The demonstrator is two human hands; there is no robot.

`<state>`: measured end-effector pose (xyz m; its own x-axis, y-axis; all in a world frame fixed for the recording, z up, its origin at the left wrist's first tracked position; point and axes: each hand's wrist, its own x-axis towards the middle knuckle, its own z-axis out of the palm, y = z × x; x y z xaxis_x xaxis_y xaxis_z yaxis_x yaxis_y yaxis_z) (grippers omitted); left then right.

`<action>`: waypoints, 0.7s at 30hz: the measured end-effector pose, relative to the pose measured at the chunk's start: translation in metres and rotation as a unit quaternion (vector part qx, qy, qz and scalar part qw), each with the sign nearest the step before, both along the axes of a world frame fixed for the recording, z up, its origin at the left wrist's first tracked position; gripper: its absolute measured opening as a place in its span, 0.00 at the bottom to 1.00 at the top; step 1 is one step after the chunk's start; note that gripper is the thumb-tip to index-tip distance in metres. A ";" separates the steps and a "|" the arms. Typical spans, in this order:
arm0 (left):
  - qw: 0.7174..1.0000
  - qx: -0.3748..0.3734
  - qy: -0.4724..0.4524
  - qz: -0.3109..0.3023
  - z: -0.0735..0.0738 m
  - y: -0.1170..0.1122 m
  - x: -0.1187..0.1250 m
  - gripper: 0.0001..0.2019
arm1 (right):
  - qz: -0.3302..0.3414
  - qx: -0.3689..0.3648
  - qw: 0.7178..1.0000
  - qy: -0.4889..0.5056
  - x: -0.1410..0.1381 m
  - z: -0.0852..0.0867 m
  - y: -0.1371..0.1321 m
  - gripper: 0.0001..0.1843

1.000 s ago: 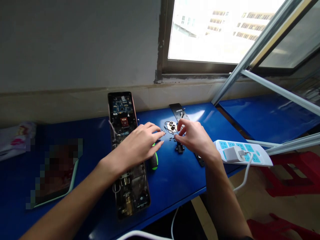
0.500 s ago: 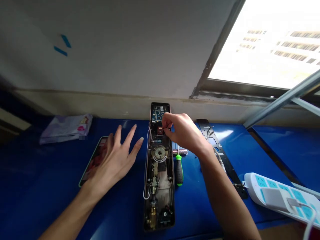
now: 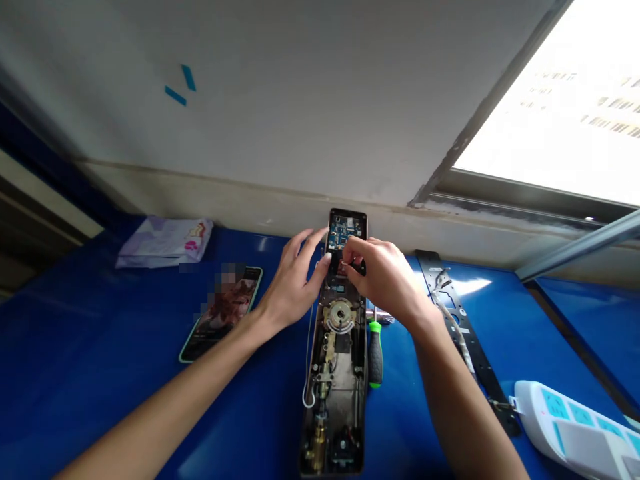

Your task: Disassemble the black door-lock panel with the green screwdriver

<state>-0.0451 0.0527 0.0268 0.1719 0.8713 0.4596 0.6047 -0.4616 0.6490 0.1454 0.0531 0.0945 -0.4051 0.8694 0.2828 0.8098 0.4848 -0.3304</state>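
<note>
From the back edge of the desk (image 3: 270, 400) runs the open casing (image 3: 344, 373); the right hand (image 3: 385, 277) pinches narrowly over it, holding I can't tell what. The left hand (image 3: 297, 283), fingers loosely spread, should steady its side.

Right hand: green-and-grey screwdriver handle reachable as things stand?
Likely yes: the screwdriver handle lies uncovered beside the opened device housing, near the right hand, though its fingers would first have to leave the housing.

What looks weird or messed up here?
A white wire loops loosely along the left edge of the open case; it looks odd because most other parts sit neatly inside. Two blue strips also sit crookedly on the wall. I see nothing spilled.
</note>
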 end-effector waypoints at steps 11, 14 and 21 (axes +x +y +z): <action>0.999 0.027 -0.016 -0.035 0.004 0.002 0.011 0.22 | 0.008 0.011 1.000 -0.016 -0.004 -0.002 0.001 0.06; 0.999 0.036 -0.018 -0.033 0.007 0.001 0.012 0.21 | 0.013 0.016 1.000 -0.022 -0.005 0.000 0.000 0.06; 0.999 0.045 -0.017 -0.021 0.014 0.001 0.008 0.20 | 0.021 0.019 0.999 -0.034 -0.005 0.001 0.003 0.07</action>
